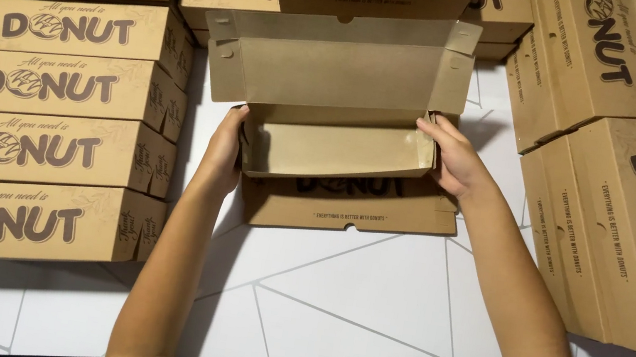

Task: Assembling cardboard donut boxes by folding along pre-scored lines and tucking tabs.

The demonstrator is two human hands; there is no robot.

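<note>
Two hands on one open cardboard box (333, 135) at table centre. Left hand (222, 154) grips box's left end wall, right hand (456, 155) pinches right end wall — both closed on cardboard. Lid stands up on far side; front flap lies flat on near side. Step in hand looks like folding end walls up. Next likely calls for tucking front flap in. Finished boxes stacked left (44, 154), right (633, 209). White table (351, 293) beneath.

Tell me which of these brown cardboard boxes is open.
The open box at centre, held between the left hand and right hand, lid raised. The stacked boxes beside it are all closed.
</note>
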